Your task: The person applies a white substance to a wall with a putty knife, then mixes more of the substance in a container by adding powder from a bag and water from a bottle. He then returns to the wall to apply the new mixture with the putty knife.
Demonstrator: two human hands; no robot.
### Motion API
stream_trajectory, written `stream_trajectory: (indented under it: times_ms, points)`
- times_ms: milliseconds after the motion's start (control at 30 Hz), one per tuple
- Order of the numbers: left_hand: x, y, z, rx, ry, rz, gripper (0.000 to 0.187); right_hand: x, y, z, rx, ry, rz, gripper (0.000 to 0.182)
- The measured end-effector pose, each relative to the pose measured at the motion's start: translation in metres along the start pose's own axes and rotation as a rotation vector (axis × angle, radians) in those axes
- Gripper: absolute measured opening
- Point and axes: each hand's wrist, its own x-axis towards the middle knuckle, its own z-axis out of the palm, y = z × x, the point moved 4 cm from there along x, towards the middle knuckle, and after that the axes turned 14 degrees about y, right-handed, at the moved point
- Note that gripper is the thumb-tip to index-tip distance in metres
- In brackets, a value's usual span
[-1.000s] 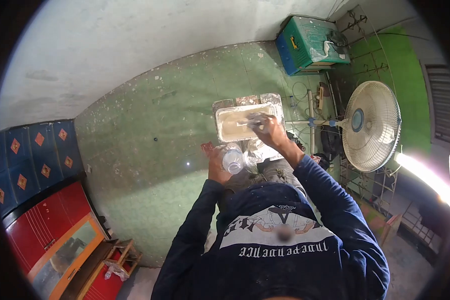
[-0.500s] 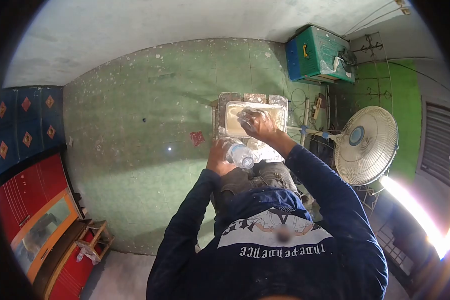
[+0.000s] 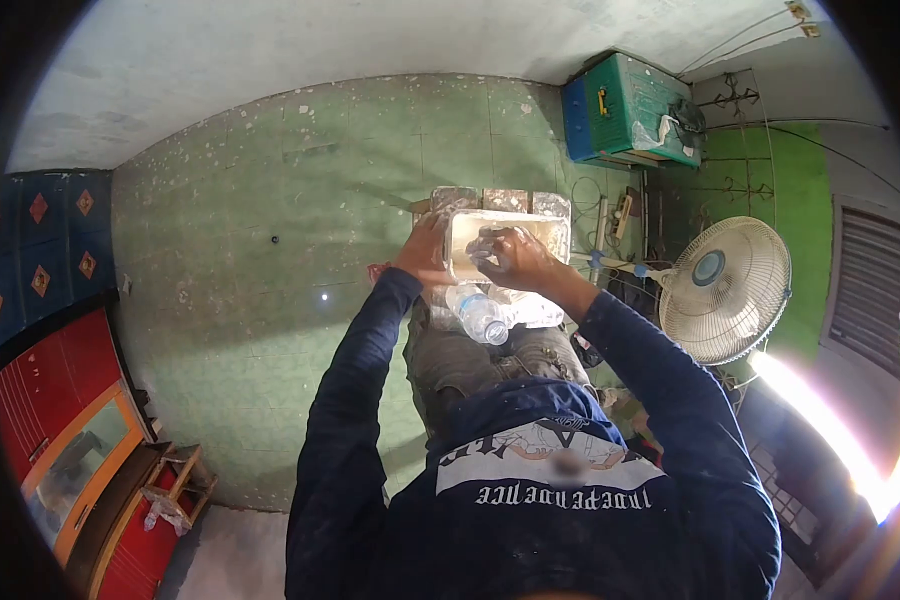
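Observation:
A pale rectangular tub with whitish material inside rests on a stained wooden stool. My left hand grips the tub's left wall. Inside the tub, the bent fingers of my right hand are coated with white stuff; whether they hold a lump of it is hard to make out. A clear plastic bottle lies tilted just below the tub, touched by neither hand. Beside the bottle is a white, brightly lit item, partly hidden by my right wrist.
A standing fan is on the right. Behind it at the upper right stands a green and blue cabinet. A red wrapper lies on the green tiled floor, partly behind my left arm. Red furniture with an orange-framed glass panel is at the left.
My left hand has let go of the bottle and moved up to the tub's left side. The bottle now lies below the tub. My right hand has shifted slightly within the tub.

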Motion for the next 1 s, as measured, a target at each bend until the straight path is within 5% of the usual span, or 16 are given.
stream_trajectory:
  times_ms: [100,233,300,400,600,700,733,800,833,867,933,1000]
  points:
    - [-0.005,-0.027,0.019,0.06,0.001,0.099,0.118,-0.001,0.006,0.001,0.066,-0.12,0.016,0.03]
    - [-0.017,-0.061,0.046,-0.264,-0.071,-0.102,0.118,0.006,0.002,0.005,0.017,-0.15,-0.004,0.026]
    - [-0.025,-0.083,0.062,-0.346,-0.063,-0.129,0.118,-0.001,0.001,0.014,-0.116,0.135,-0.282,0.024]
    - [-0.033,-0.096,0.071,-0.327,-0.012,-0.227,0.115,-0.002,0.01,0.025,-0.308,0.224,-0.386,0.026]
    - [-0.027,-0.068,0.058,-0.281,0.04,-0.235,0.111,-0.012,0.015,0.003,-0.293,0.293,-0.351,0.011]
    - [-0.025,-0.056,0.052,-0.361,0.064,-0.289,0.111,-0.015,0.033,0.003,-0.173,0.062,0.124,0.016]
    - [-0.022,-0.052,0.048,-0.356,0.066,-0.274,0.11,-0.015,0.03,0.005,-0.176,0.063,0.126,0.016]
    - [-0.022,-0.056,0.051,-0.35,0.07,-0.256,0.109,-0.008,-0.002,-0.003,-0.418,0.359,-0.228,0.021]
    - [-0.026,-0.062,0.054,-0.252,0.083,-0.212,0.106,0.0,0.004,-0.002,0.087,0.193,0.345,0.027]
    - [-0.028,-0.067,0.055,-0.152,0.097,-0.169,0.104,0.01,-0.007,0.002,0.089,0.194,0.342,0.027]
    - [-0.026,-0.068,0.054,-0.192,0.099,-0.191,0.102,0.016,-0.006,0.008,0.365,0.361,0.707,0.028]
    - [-0.025,-0.067,0.056,-0.278,0.094,-0.241,0.099,0.012,0.0,0.018,0.273,0.37,0.63,0.029]
